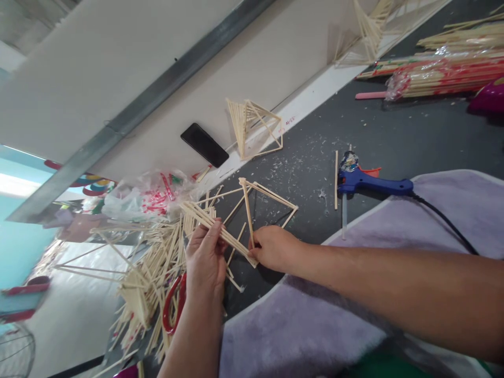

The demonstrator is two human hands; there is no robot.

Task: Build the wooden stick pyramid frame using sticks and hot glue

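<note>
A small frame of thin wooden sticks [271,195] is held over the dark table in front of me. My left hand [207,252] grips its side of close-set sticks between thumb and fingers. At the frame's near corner, my right hand [275,248] pinches a stick end; the fingertips partly hide the joint. To the right a blue glue gun [366,184] lies on its side, a clear glue stick jutting from its rear. One loose stick [336,180] lies beside its nozzle. Red-handled scissors [174,304] rest by my left wrist among the sticks.
A heap of loose sticks [165,252] spreads at the left. A finished-looking stick frame [260,128] stands at the back near a black phone [205,145]. Packed sticks [444,79] lie at the upper right. A lilac cloth [315,315] covers the near edge, and a cord [444,220] crosses it.
</note>
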